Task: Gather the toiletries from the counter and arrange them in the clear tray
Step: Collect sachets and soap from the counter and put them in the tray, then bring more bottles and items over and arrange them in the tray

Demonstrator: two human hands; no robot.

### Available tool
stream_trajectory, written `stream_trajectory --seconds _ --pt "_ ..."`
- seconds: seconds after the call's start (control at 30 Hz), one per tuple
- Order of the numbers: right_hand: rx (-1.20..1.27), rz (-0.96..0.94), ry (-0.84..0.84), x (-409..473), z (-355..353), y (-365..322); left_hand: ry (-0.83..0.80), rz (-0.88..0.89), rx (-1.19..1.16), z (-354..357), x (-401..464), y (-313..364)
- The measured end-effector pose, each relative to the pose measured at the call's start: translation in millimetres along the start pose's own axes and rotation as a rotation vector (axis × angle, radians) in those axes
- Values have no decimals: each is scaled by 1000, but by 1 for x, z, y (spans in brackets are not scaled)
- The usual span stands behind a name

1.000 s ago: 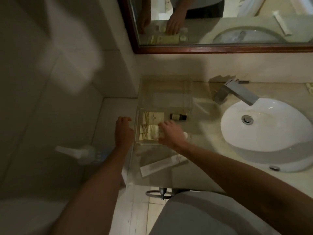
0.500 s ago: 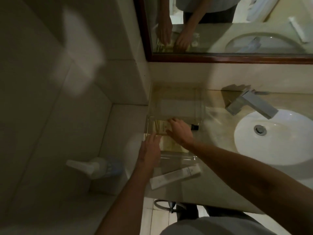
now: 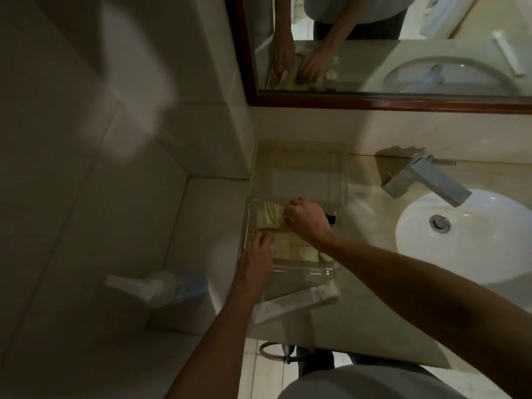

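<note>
A clear tray [image 3: 302, 271] stands on the counter against the left wall. Inside it lie pale yellow toiletry packets [image 3: 269, 216] and another flat packet [image 3: 290, 247]. My right hand [image 3: 306, 220] is inside the tray, fingers curled on the edge of the far packet. My left hand [image 3: 256, 254] rests at the tray's left rim, fingertips touching the near packet. A small dark bottle [image 3: 331, 218] lies mostly hidden behind my right hand. A long white box [image 3: 296, 302] lies on the counter just in front of the tray.
A white basin [image 3: 466, 234] with a chrome tap [image 3: 426, 180] sits to the right. A mirror [image 3: 388, 44] hangs above the counter [image 3: 359, 326]. A white pump bottle [image 3: 161, 286] stands on a lower ledge to the left.
My left hand moved from outside the tray's left wall onto the near packet inside. My right hand slid from the near packet to the far one. The camera shifted left.
</note>
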State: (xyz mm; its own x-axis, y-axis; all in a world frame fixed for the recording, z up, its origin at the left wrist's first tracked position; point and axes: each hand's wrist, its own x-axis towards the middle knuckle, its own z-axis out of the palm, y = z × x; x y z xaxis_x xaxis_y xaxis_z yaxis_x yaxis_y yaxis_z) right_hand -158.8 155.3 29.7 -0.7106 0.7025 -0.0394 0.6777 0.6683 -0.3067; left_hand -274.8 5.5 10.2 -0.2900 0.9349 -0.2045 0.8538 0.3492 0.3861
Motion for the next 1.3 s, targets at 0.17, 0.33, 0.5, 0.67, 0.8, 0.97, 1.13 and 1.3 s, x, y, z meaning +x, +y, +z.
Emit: stream_trajectory --seconds 0.17,0.33,0.5,0.67,0.8,0.97,1.13,1.3 --pt "-39 66 -95 -36 -10 -2 -3 -30 -7 1 -1 1" --pt "-49 87 -191 -74 10 -4 57 1 30 0 -1 4" --pt "-17 116 -174 -91 17 -3 32 239 143 6 -1 11" --pt "56 76 -41 -119 -2 20 76 316 160 14 -2 38" --pt "92 215 92 -182 -40 82 3 520 155 40 11 119" --pt "114 548 239 -294 -86 190 -39 731 5 91 20 266" --pt "130 754 341 -398 -126 299 -107 877 -54 143 13 410" --pt "83 916 331 -477 -153 406 -223 903 8 196 19 529"
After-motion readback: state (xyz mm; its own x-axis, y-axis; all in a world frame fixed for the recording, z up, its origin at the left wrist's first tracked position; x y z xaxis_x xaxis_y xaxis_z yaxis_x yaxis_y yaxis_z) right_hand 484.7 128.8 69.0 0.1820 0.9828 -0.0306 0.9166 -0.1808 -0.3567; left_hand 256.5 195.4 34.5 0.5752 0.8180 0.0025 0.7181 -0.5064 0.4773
